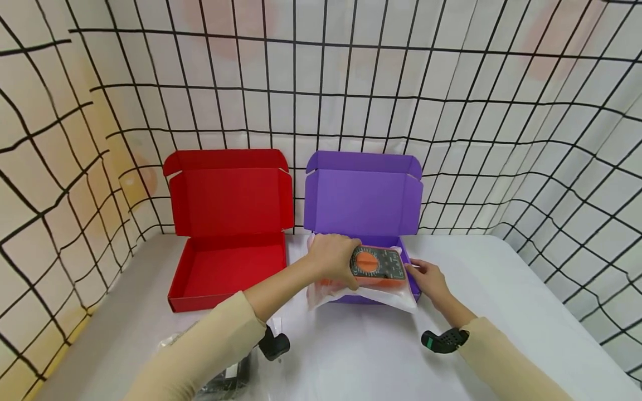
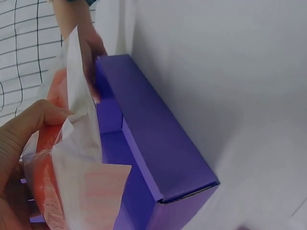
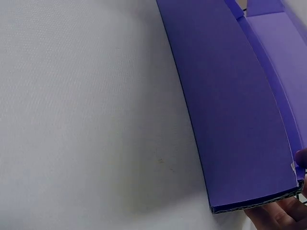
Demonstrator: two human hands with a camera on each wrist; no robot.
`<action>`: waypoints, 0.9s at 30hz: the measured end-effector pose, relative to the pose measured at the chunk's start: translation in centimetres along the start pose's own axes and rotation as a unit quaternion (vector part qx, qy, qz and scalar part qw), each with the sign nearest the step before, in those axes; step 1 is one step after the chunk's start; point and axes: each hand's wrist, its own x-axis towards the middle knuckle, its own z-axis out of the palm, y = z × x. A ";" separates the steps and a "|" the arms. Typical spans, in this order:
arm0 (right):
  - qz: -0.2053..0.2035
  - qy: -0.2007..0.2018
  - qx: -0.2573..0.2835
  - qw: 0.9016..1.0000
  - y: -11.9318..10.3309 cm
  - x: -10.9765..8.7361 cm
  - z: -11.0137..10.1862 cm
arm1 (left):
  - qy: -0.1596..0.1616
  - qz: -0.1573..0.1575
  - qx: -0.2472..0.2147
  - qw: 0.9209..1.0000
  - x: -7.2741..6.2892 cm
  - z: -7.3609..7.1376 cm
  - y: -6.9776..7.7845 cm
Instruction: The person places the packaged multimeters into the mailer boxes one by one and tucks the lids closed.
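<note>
My left hand [image 1: 335, 260] grips an orange and black multimeter [image 1: 378, 264] wrapped in a clear plastic bag [image 1: 386, 298]. The meter's dial and face point up, and it overlaps the open purple box [image 1: 413, 284] in the head view. In the left wrist view the bagged orange edge [image 2: 48, 184] stands on its side above the box's opening, thumb across the plastic. My right hand [image 1: 428, 279] holds the right side wall of the purple box; in the right wrist view its fingers [image 3: 276, 215] are at the box's corner.
An open red box [image 1: 228, 267] stands left of the purple one, its lid upright. A bagged dark item [image 1: 228, 379] lies on the white table [image 1: 501, 289] under my left forearm. Black wire mesh [image 1: 371, 78] encloses the back and sides.
</note>
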 end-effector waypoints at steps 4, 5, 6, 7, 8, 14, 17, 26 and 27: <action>0.005 0.002 0.001 1.000 0.1 0.0 0.0 | -0.012 -0.006 0.003 1.000 1.0 -0.1 -0.1; 0.003 0.003 0.001 1.000 0.1 0.0 -0.1 | -0.015 -0.008 0.002 1.000 1.2 -0.2 -0.2; 0.003 0.004 0.001 1.000 0.0 -0.1 -0.1 | -0.017 -0.010 0.002 1.000 1.4 -0.2 -0.3; 0.003 0.006 -0.001 1.000 0.0 -0.1 -0.2 | -0.018 -0.011 0.003 1.000 1.6 -0.2 -0.3; 0.002 0.008 -0.002 1.000 0.1 -0.1 -0.2 | -0.019 -0.012 0.003 1.000 1.8 -0.2 -0.3; 0.005 0.012 -0.005 1.000 0.2 0.0 -0.1 | -0.018 -0.016 0.001 1.000 2.8 0.0 -0.6; 0.005 0.011 -0.001 1.000 0.3 0.1 0.0 | -0.020 -0.019 -0.001 1.000 3.2 0.4 -0.8; -0.005 0.018 0.002 1.000 0.5 0.2 0.1 | -0.021 -0.029 -0.004 0.999 4.7 1.5 -1.6; -0.004 0.018 0.001 1.000 0.5 0.2 0.2 | -0.023 -0.030 -0.003 0.999 4.9 1.7 -1.7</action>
